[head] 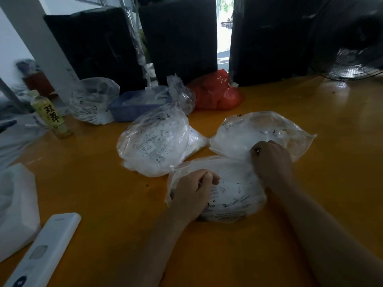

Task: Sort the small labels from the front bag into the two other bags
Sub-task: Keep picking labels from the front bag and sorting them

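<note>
Head view looks down on an orange-yellow glossy tabletop [93, 183] with three clear plastic bags grouped near its middle. Nearest lies the front clear plastic bag of small white printed labels [232, 195]. The left hand [192, 191] rests on this bag's left part with fingers curled, pinching plastic or a label; which one cannot be told. The right hand [271, 160] is curled at the bag's far right edge, where it meets the flatter clear bag on the right [263, 133], gripping film there. Behind and left stands the bulging clear bag full of labels [153, 141], its near edge just beside the front bag. Bare tabletop spreads to the right and in front. Farther left lie a white remote control [47, 245], a white foam block [16, 210] and a yellow-green drink bottle [50, 114]; behind sit a blue plastic tray [126, 108] and a red plastic bag [215, 94].
</note>
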Motion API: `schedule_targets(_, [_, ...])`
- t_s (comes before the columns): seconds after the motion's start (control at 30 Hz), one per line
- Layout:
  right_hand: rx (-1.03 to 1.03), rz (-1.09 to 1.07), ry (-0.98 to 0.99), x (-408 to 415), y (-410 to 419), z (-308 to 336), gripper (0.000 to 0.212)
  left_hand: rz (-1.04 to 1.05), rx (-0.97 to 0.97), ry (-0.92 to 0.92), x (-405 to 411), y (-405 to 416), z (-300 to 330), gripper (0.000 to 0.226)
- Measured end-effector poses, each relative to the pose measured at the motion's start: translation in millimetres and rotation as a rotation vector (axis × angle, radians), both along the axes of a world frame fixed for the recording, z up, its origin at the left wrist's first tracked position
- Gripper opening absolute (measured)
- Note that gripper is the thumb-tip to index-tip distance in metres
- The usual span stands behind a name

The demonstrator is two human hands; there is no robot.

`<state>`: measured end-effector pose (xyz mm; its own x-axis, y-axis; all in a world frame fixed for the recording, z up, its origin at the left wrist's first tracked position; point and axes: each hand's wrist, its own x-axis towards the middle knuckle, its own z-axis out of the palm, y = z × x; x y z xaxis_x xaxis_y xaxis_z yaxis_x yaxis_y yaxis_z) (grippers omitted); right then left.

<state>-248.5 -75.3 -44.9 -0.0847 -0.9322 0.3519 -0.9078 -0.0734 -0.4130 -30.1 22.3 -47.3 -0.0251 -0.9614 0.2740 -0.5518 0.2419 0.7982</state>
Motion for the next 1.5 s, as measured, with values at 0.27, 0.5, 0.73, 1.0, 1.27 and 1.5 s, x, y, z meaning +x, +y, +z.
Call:
schedule_targets(0.27, [-0.254,-0.038,-0.286,-10,8,8,0.023,-0.024,0.072,0.12,5,4,6,0.034])
schedule_targets(0.5, [-0.368,0.027,-0.581,-3,16,19,0.013,-0.001,0.077,0.285,1,4,6,0.027])
schedule_targets(0.73, [-0.202,0.349,-0.646,29,42,29,0.001,-0.078,0.15,0.506,2,-2,5,0.07])
schedule_targets(1.0, [-0.04,0.484,-0.527,53,56,19,0.014,0.014,0.213,0.732,7,-8,2,0.008])
schedule_targets(1.27, [0.165,0.616,-0.583,52,56,14,0.006,0.057,0.293,0.914,7,-9,5,0.007])
schedule_targets(1.5, [0.029,0.645,-0.452,48,56,18,0.011,-0.032,0.366,0.869,12,-8,8,0.039])
